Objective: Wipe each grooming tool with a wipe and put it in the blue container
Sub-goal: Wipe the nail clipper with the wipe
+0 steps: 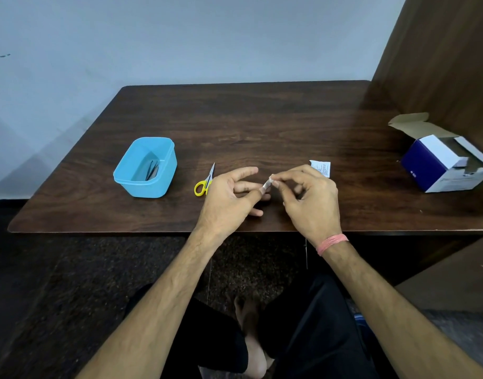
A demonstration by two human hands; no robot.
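**Both hands pinch a small wipe packet over the near table edge**

The fingers of both hands meet on one small pale packet (267,184): the left hand (229,198) pinches its lower end between thumb and a finger, its other fingers spread loosely, and the right hand (308,198) pinches the upper end with its thumb and forefinger, the rest curled. Whether it is a sealed wipe or a bare one is too small to tell.

The hands hover just inside the near edge of the dark wooden table (262,119), with open board behind them up to the far edge at the wall. The yellow-handled scissors (204,181) lie just left of the left hand, which covers part of the handles. Further left, well clear of the table's left edge, stands the blue container (144,184); dark slim tools (152,172) lie inside, their kind hard to make out. A torn white wrapper (320,168) lies just behind the right hand, partly hidden by it. At the right, an open blue-and-white box (437,165) is cut off by the frame edge, beside a wooden side panel (439,64).
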